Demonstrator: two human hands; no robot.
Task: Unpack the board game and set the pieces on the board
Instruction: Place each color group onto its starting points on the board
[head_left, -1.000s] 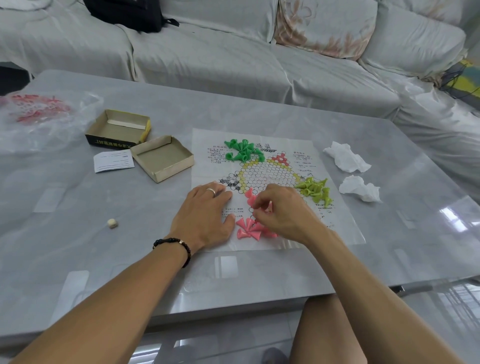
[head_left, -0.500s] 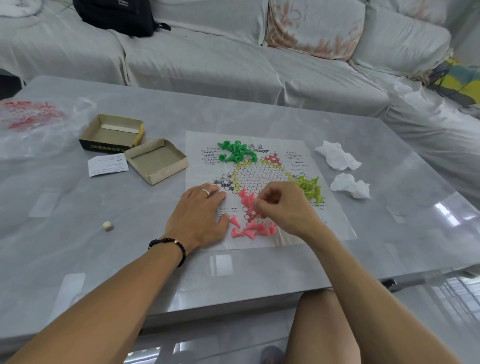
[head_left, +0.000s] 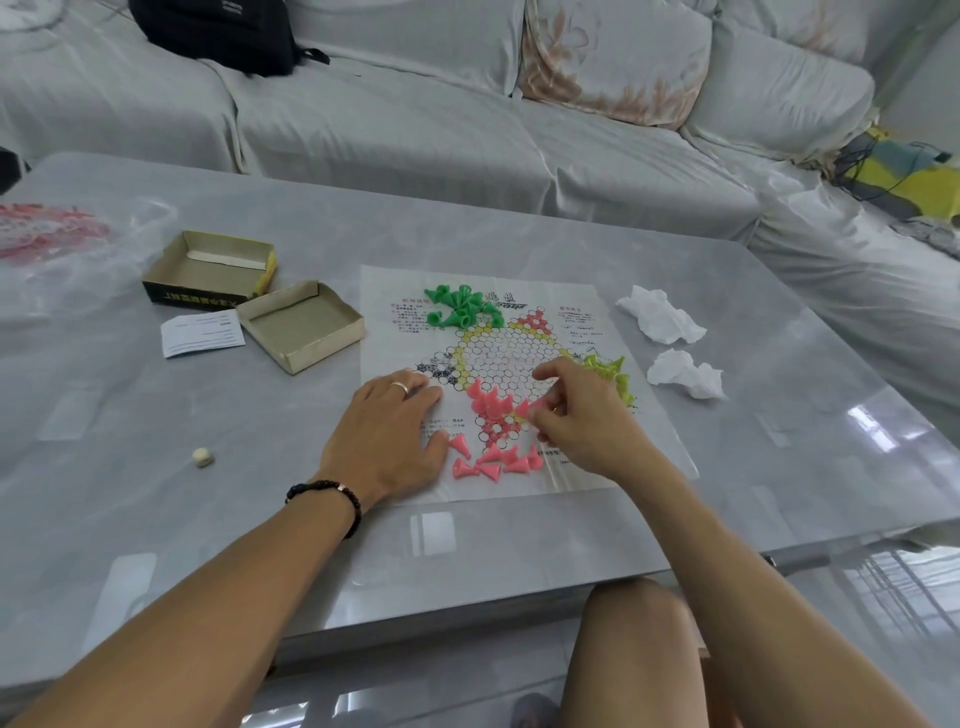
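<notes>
A paper game board (head_left: 519, 291) lies flat on the grey table. My left hand (head_left: 389, 431) rests flat on its left edge, fingers straight. My right hand (head_left: 582, 415) pinches a pink cone piece (head_left: 537, 406) over the board's lower star point. Several pink pieces (head_left: 488, 402) stand on that point, and several more pink cones (head_left: 488, 465) lie loose at the board's near edge. Green pieces (head_left: 460, 309) are heaped at the board's top. Yellow-green pieces (head_left: 615, 374) sit at its right, partly hidden by my right hand.
An open cardboard box (head_left: 208, 270) and its lid (head_left: 301, 325) sit left of the board beside a paper slip (head_left: 202, 332). A small die (head_left: 202, 457) lies near left. Two crumpled tissues (head_left: 662, 317) lie right. A plastic bag (head_left: 62, 249) sits far left; sofa behind.
My right hand has moved up from the loose pink pile to the board's lower star point with a pink piece. More pink pieces now stand there. My left hand stays put.
</notes>
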